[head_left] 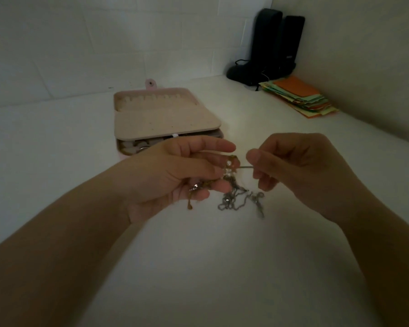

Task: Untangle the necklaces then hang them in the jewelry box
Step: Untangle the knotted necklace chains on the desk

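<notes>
A tangle of thin necklaces, silver and gold-brown chains with small pale beads, hangs between my hands above the white table. My left hand grips the gold-brown part of the bundle, with a small sparkly pendant lying on its fingers. My right hand pinches a short taut strand that runs from the beads. Loose silver loops dangle below. Behind my hands lies the pink jewelry box, open, its beige lid panel carrying a row of hooks along the far edge.
A stack of coloured paper sheets lies at the back right. Two black speakers with a cable stand in the corner by the wall. White tabletop stretches around and in front of my hands.
</notes>
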A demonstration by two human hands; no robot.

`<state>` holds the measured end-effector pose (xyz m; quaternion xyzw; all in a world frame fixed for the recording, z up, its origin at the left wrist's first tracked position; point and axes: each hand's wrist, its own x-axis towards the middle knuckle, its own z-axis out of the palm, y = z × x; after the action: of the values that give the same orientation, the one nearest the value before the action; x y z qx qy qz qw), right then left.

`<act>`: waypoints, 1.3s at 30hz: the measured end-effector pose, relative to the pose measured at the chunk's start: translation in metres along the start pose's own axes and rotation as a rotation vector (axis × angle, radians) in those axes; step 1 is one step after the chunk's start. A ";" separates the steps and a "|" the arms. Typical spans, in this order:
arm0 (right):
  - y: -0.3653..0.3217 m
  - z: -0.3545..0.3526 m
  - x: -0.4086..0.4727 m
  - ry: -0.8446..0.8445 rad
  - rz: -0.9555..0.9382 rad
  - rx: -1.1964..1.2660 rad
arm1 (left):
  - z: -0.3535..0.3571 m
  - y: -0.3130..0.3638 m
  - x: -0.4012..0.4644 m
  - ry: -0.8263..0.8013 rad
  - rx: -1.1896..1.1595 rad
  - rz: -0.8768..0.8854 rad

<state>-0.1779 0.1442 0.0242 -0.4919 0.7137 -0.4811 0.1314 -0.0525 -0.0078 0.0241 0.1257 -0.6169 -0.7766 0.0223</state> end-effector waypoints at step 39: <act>0.004 -0.004 0.005 0.022 0.216 0.938 | -0.008 -0.005 0.005 -0.109 0.460 0.043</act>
<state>-0.1847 0.1428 0.0246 -0.2973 0.4681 -0.7399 0.3808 -0.0547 -0.0150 0.0172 0.0722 -0.7803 -0.6208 -0.0234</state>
